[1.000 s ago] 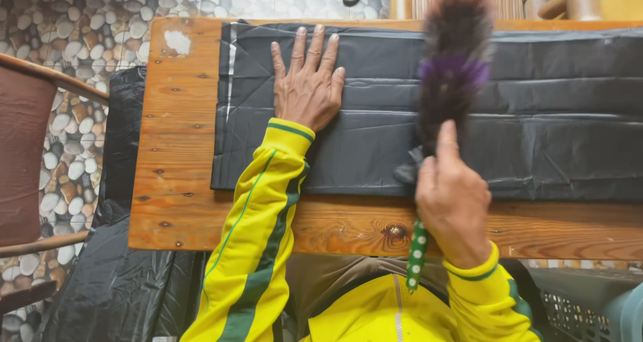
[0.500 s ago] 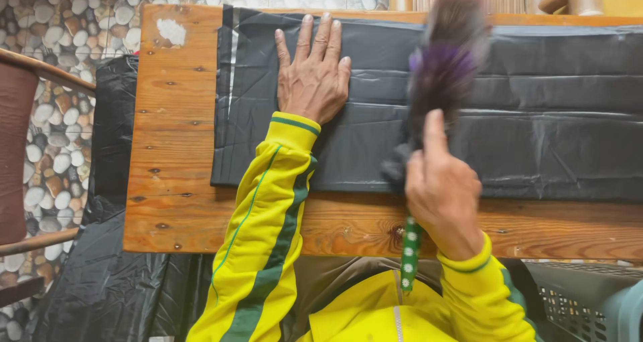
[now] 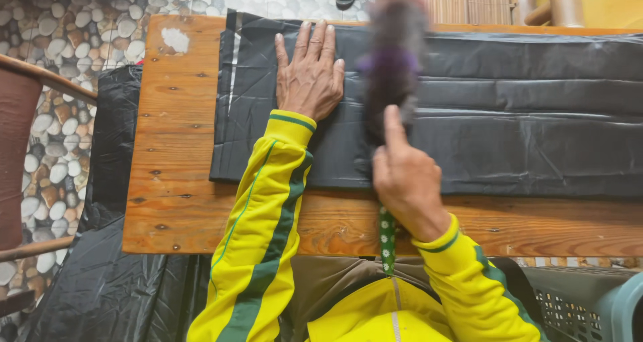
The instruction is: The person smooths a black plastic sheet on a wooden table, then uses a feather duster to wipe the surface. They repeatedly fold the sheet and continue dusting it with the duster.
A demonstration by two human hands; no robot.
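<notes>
The left hand (image 3: 309, 71) is lying flat with its fingers spread wide, pressing down on a black plastic sheet (image 3: 509, 134). It is holding nothing. The right hand (image 3: 405, 181) is closing around the handle of a feather duster (image 3: 392, 67), with the thumb pointing up along it. The duster's fluffy head is dark with a purple band, and it is blurry, so its shape is hard to make out. It is hovering over the sheet, just right of the left hand. The hand is hiding most of the handle. Only a green end with white dots (image 3: 386, 238) is poking out near the body.

The black sheet is lying folded in long strips across a wooden table (image 3: 171, 154). Its right end is running out of the picture, so you cannot see how long it is. A white patch (image 3: 175, 39) is sitting on the far left corner of the table.

Both arms are wearing yellow sleeves with green stripes (image 3: 264, 228).

More black plastic (image 3: 100, 268) is hanging down on the near left, below the table, and part of it is cut off. A green plastic basket with little holes (image 3: 583, 302) is peeking in at the near right corner. What is inside it is not showing. On the far left, a brown chair (image 3: 20, 148) is only partly showing. The floor is covered in round pebbles (image 3: 67, 27).
</notes>
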